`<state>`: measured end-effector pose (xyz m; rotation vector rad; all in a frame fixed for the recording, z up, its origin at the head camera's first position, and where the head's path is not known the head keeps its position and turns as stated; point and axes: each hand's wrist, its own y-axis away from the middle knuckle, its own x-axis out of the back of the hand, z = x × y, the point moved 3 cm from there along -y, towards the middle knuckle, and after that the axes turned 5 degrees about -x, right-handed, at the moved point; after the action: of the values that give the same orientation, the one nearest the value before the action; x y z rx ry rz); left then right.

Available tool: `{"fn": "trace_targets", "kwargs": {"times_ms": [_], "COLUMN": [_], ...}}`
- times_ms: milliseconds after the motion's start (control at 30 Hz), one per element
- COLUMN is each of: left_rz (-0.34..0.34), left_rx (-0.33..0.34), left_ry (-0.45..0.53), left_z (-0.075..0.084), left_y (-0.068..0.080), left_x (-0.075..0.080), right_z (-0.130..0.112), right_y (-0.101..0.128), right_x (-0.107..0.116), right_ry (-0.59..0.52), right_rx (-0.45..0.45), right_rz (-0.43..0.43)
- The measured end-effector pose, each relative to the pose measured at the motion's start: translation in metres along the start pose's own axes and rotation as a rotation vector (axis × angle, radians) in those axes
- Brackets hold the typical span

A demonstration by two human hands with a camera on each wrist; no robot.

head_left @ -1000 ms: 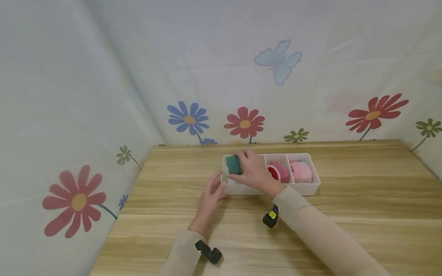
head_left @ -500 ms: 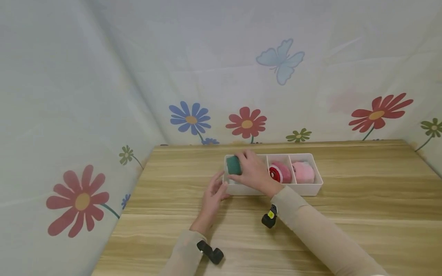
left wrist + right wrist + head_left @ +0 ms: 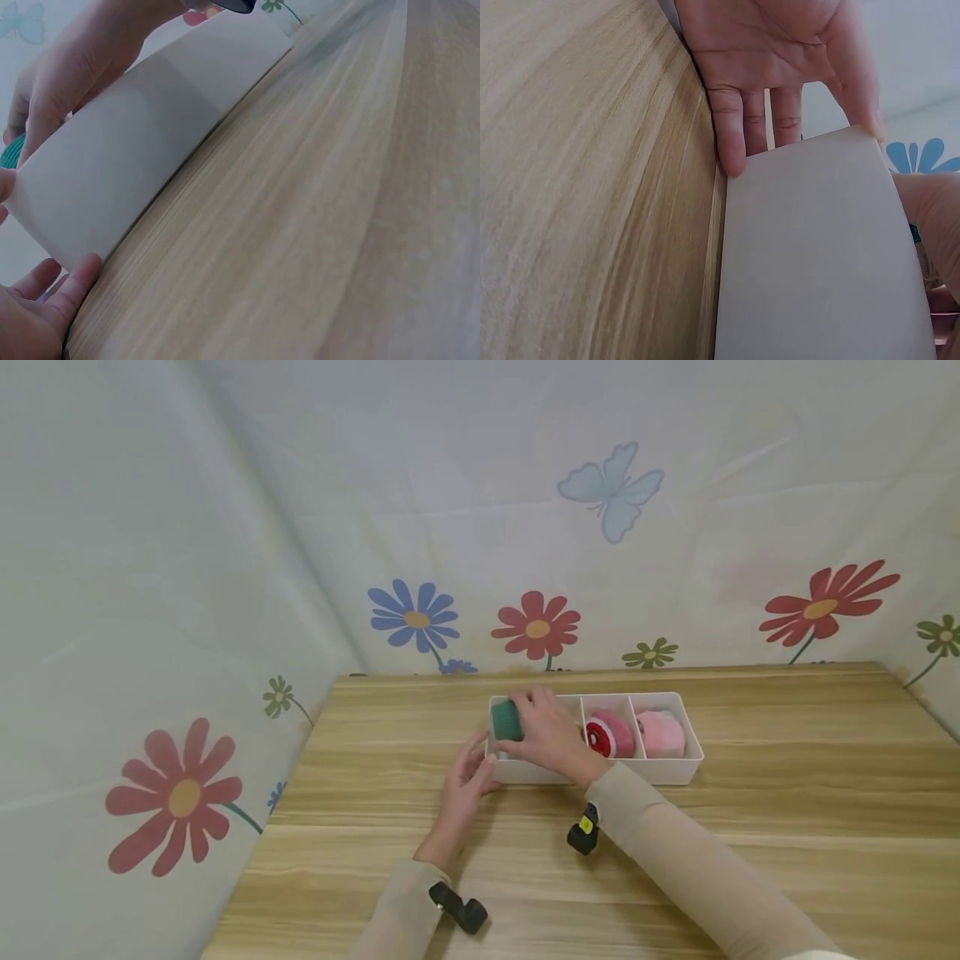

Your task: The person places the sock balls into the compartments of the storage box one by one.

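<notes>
Here the right hand grips a green roll, fingers curled over it, at the left compartment of a white tray. The roll sits at the tray's left end, partly above the rim; whether it touches the bottom cannot be told. In the left wrist view only a sliver of the roll shows behind the tray wall, under the right hand.

The left hand is relaxed and fairly wide, holding nothing; its straight fingers rest against the tray's near left corner. The right wrist view shows this hand from the palm side, with fingertips touching the left end wall of the tray and the thumb at its top edge.

The middle compartment holds a red and pink roll, and the right compartment a pink roll. The tray stands on a wooden worktop, toward the far side, near the middle. A cloth printed with flowers and a butterfly hangs behind and to the left.
</notes>
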<state>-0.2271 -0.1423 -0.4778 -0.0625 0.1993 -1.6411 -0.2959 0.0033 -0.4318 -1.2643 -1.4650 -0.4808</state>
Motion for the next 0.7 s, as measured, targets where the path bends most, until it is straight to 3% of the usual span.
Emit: {"fn": "trace_targets", "kwargs": {"times_ms": [367,700], "left_rz": [-0.006,-0.003], "left_rx": [0.006,0.013], "left_ry": [-0.016,-0.001], "left_z": [0.0013,0.001], "left_y": [-0.0005,-0.0009], "left_x": [0.0006,0.0011], "right_z": [-0.0019,-0.0016], "right_y": [-0.0019,-0.0024], "right_x": [-0.0021,-0.0017], "right_ry": [0.059,0.087], "right_rx": [0.013,0.015], "right_rz": [-0.093,-0.096]}}
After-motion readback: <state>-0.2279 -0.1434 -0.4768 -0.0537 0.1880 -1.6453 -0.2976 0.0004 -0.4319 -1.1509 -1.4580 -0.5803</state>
